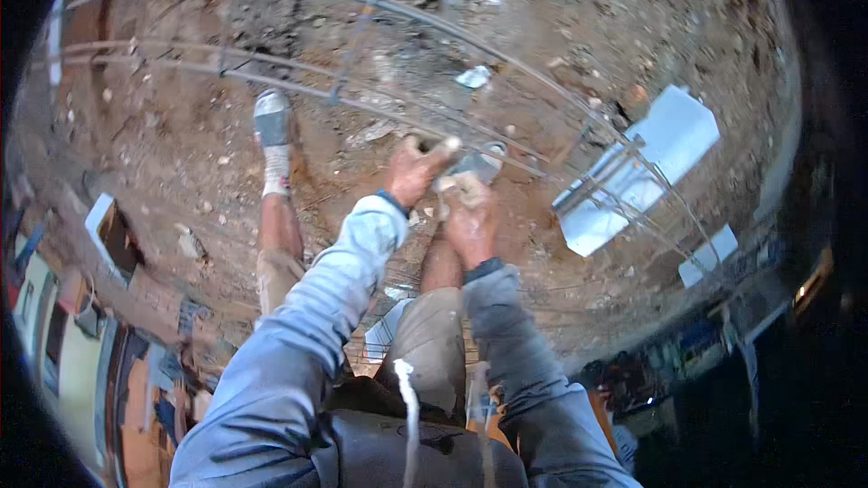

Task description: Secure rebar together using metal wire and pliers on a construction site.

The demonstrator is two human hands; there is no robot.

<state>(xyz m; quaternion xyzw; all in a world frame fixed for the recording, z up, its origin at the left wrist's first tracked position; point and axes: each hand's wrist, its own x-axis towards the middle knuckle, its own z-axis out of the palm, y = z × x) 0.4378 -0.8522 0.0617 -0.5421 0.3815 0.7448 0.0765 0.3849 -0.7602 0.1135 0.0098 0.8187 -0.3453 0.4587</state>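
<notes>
A long steel rebar cage point(434, 22) arcs across the ground before me, with thin stirrups point(350, 51) tied between its bars. My left hand point(412, 169) is at its near lower bar, fingers curled and thumb extended toward the right. Just below and to the right, my right hand point(470, 213) is closed in a loose fist in front of my shoe point(489, 159). Blur hides whether either hand pinches something thin, such as wire. Both forearms wear long blue-grey sleeves.
White panels point(671, 149) lie under the cage's right end, with a smaller white piece point(712, 257) beyond. Rubble and a pale scrap point(473, 76) dot the uneven dirt point(366, 183). At left stands a white-edged block point(112, 237). My other shoe point(272, 118) is near the bars.
</notes>
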